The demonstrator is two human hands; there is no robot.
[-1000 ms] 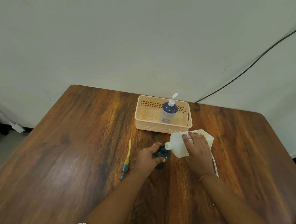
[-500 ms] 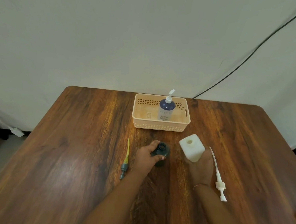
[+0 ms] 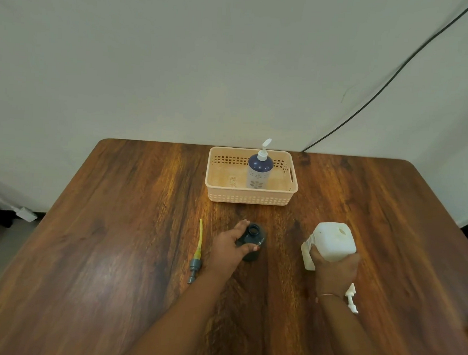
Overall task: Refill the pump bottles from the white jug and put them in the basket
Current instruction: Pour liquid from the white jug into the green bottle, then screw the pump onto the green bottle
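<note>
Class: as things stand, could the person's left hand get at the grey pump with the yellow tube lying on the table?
Probably yes. The grey pump lies on bare table just left of the left hand, nothing between; but that hand must first release the dark bottle.

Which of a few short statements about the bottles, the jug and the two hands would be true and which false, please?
1. The blue pump bottle stands upright inside the basket. True.
2. The dark bottle on the table has its pump screwed on. False: its neck is open, and a grey pump with a yellow tube lies on the table beside it.
3. The right hand holds the white jug. True.
4. The left hand rests flat on the table, away from any bottle. False: it grips the dark bottle.
5. The jug is tipped over the dark bottle, pouring. False: it is held upright, off to the side.
</note>
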